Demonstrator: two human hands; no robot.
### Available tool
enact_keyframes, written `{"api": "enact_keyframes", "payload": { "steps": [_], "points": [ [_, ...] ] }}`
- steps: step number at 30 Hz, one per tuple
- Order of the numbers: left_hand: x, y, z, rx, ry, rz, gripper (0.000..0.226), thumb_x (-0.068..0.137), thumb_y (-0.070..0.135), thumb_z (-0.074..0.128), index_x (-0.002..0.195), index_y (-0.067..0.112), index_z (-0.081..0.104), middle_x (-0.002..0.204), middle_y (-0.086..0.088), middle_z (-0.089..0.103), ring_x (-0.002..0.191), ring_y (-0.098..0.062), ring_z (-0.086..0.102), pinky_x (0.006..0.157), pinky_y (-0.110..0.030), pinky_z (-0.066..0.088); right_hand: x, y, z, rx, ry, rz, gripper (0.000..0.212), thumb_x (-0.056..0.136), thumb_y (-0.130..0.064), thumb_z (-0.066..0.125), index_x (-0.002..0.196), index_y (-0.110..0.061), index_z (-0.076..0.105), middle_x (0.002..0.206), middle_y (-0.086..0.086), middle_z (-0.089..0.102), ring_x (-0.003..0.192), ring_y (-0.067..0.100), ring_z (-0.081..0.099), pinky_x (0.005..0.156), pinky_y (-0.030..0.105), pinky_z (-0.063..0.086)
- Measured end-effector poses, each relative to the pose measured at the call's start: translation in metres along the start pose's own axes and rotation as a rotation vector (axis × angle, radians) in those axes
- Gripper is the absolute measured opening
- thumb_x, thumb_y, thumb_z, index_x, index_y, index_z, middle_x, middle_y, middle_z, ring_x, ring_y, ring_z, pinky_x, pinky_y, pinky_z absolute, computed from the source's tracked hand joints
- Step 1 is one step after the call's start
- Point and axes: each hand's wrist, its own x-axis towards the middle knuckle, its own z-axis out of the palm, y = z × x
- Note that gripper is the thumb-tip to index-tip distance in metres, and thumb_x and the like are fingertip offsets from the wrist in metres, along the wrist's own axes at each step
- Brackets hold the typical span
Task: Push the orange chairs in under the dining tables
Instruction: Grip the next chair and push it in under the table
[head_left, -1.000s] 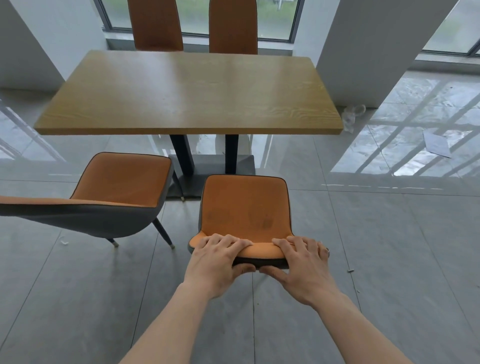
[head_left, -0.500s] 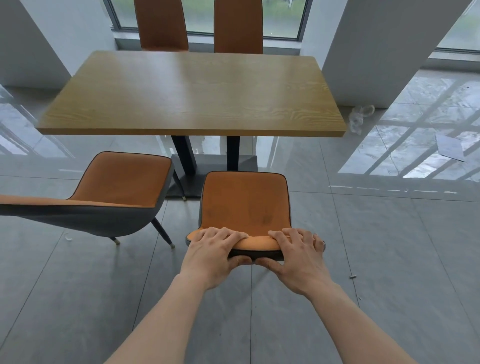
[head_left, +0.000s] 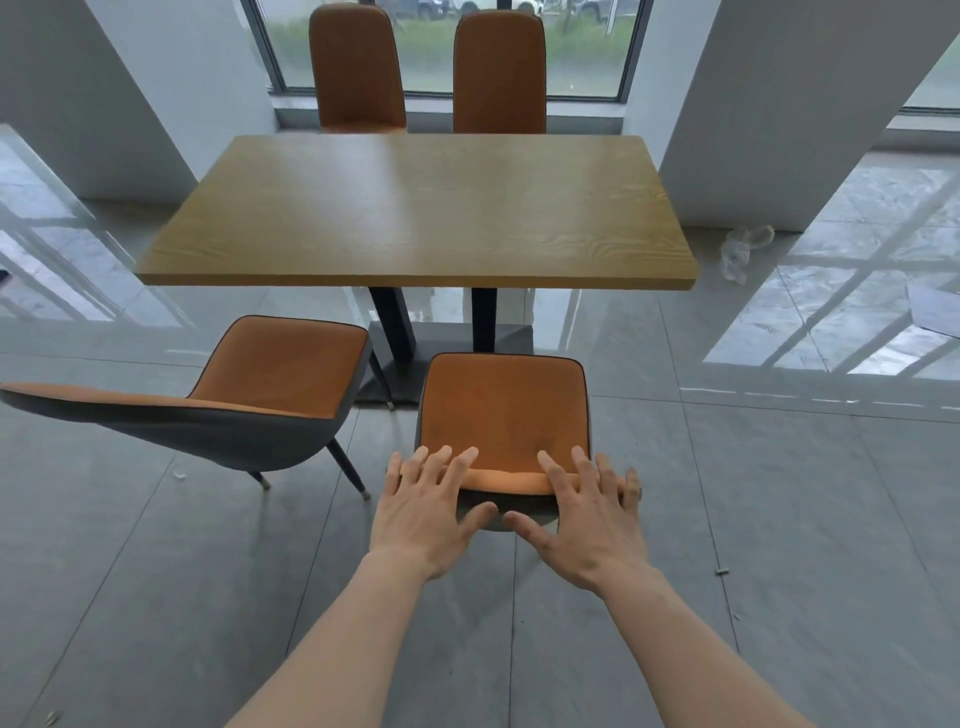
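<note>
Now both hands, left hand (head_left: 423, 512) and right hand (head_left: 587, 519), lie spread on the lower-centre chair (head_left: 504, 415); next, push toward the table (head_left: 415, 208).

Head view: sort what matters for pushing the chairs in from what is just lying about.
For the job:
chair under the hands
left hand
right hand
turned chair on the left
dining table
two far chairs

Lying about:
crumpled plastic
paper sheet
</note>
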Motion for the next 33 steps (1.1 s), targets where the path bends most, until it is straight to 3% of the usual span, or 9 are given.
{"api": "enact_keyframes", "payload": {
  "steps": [6, 11, 15, 20, 25, 33],
  "points": [
    [-0.027, -0.013, -0.044, -0.016, 0.034, -0.046, 0.072, 0.095, 0.075, 0.03, 0.156, 0.042, 0.011, 0.166, 0.002, 0.022, 0.154, -0.024, 0.01, 0.126, -0.052, 0.002, -0.021, -0.01, -0.029, 0.002, 0.014, -0.02, 0.108, 0.069, -0.102, 0.007, 0.16, -0.044, 0.0, 0.173, 0.005, -0.002, 0.158, 0.034, -0.011, 0.124, 0.063, -0.011],
    [-0.056, -0.028, -0.073, -0.079, 0.053, -0.072, 0.072, 0.095, 0.074, 0.032, 0.156, 0.041, 0.013, 0.165, 0.003, 0.023, 0.154, -0.023, 0.012, 0.126, -0.051, 0.002, -0.032, -0.03, -0.046, -0.021, 0.036, -0.016, 0.104, 0.073, -0.101, 0.016, 0.159, -0.045, -0.002, 0.173, 0.004, -0.001, 0.158, 0.034, -0.011, 0.12, 0.061, -0.017],
    [-0.062, -0.037, -0.076, -0.118, 0.026, -0.041, 0.071, 0.096, 0.072, 0.037, 0.156, 0.043, 0.012, 0.165, 0.004, 0.023, 0.152, -0.022, 0.014, 0.125, -0.049, 0.012, -0.038, -0.045, -0.042, -0.059, -0.027, 0.097, 0.091, 0.085, -0.089, 0.031, 0.159, -0.045, 0.002, 0.172, 0.006, 0.009, 0.158, 0.037, -0.001, 0.122, 0.069, -0.003],
    [-0.04, -0.028, -0.038, -0.127, -0.067, 0.01, 0.065, 0.102, 0.061, 0.036, 0.157, 0.047, 0.003, 0.169, 0.0, 0.014, 0.154, -0.027, 0.009, 0.125, -0.048, 0.014, -0.032, -0.04, -0.017, -0.004, -0.047, 0.16, 0.062, 0.103, -0.064, 0.028, 0.16, -0.044, 0.01, 0.17, 0.009, 0.014, 0.156, 0.039, 0.001, 0.123, 0.068, 0.009],
    [-0.014, -0.017, -0.009, -0.16, -0.036, -0.066, 0.05, 0.107, 0.045, 0.039, 0.155, 0.046, 0.023, 0.164, 0.004, 0.028, 0.153, -0.028, 0.011, 0.112, -0.046, 0.04, -0.012, -0.032, -0.004, 0.072, 0.0, 0.147, 0.057, 0.108, -0.048, 0.039, 0.16, -0.046, 0.016, 0.171, 0.011, 0.014, 0.155, 0.043, -0.003, 0.125, 0.059, 0.013],
    [0.024, -0.007, -0.013, -0.216, -0.026, -0.165, 0.045, 0.108, 0.036, 0.043, 0.152, 0.043, 0.036, 0.164, 0.004, 0.03, 0.155, -0.031, 0.006, 0.109, -0.047, 0.043, 0.018, -0.032, -0.01, 0.085, 0.051, 0.157, 0.061, 0.107, -0.047, 0.044, 0.161, -0.045, 0.016, 0.171, 0.013, 0.016, 0.156, 0.044, -0.004, 0.125, 0.06, 0.014]
  ]
}}
